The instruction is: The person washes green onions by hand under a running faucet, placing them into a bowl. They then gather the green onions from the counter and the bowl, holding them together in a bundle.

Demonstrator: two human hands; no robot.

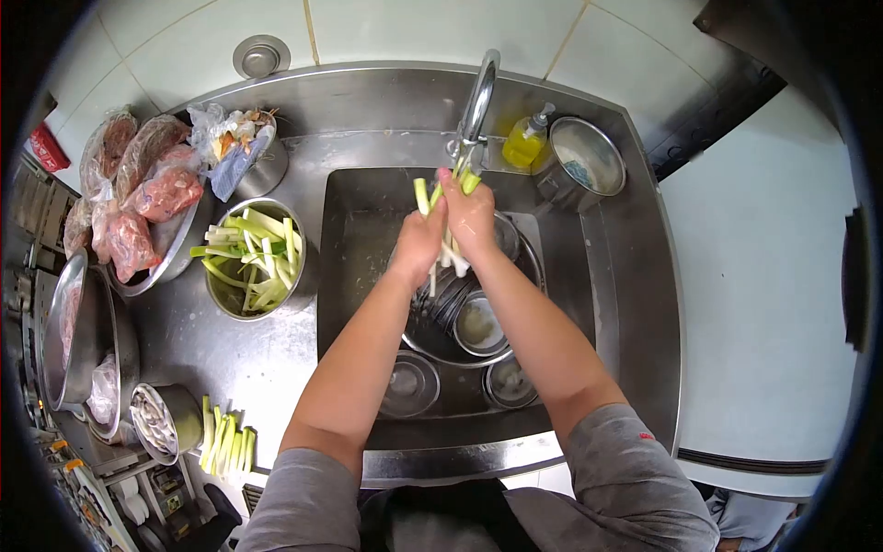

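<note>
My left hand (420,241) and my right hand (469,213) are close together over the sink (354,221), just below the faucet (481,97). Both are closed around pale green stalks (422,195), whose green ends stick up past my fingers and whose white ends hang down. Beneath my hands a large metal basin (432,345) in the sink holds a smaller bowl (478,325) and dark utensils. More cut stalks (267,241) fill a round metal pot (241,308) on the counter left of the sink.
Bagged meat (166,195) rests in a metal bowl at the left, near a container of wrappers (265,166). Below are stacked bowls, a pot of pale food (154,419) and a stalk bundle (225,442). A yellow soap bottle (524,143) and metal container (589,156) stand right of the faucet.
</note>
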